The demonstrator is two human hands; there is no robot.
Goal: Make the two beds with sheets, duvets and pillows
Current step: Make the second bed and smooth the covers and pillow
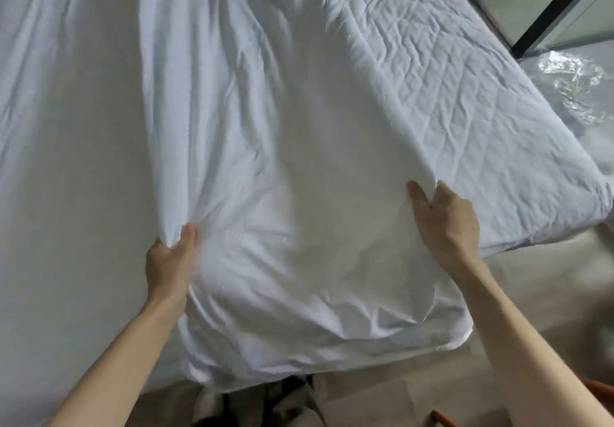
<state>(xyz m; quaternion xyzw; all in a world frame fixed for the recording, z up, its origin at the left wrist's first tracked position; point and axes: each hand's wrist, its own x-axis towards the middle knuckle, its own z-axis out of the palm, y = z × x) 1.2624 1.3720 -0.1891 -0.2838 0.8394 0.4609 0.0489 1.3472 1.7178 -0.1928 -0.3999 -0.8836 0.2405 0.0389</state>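
Note:
A white duvet [265,127] lies across the bed and hangs over its near edge in front of me. My left hand [172,260] grips a bunched fold of it at the lower left, thumb on top. My right hand [445,224] pinches a raised fold of the same duvet at the right. Under the duvet a wrinkled white sheet [465,101] covers the mattress and shows along the bed's right side. No pillow is in view.
The bed's right corner [598,200] ends above a pale floor [531,293]. Crumpled clear plastic [574,84] lies on the floor at the right. A dark-framed glass panel [558,8] stands at the upper right. Something orange-brown [598,390] shows at the lower right corner.

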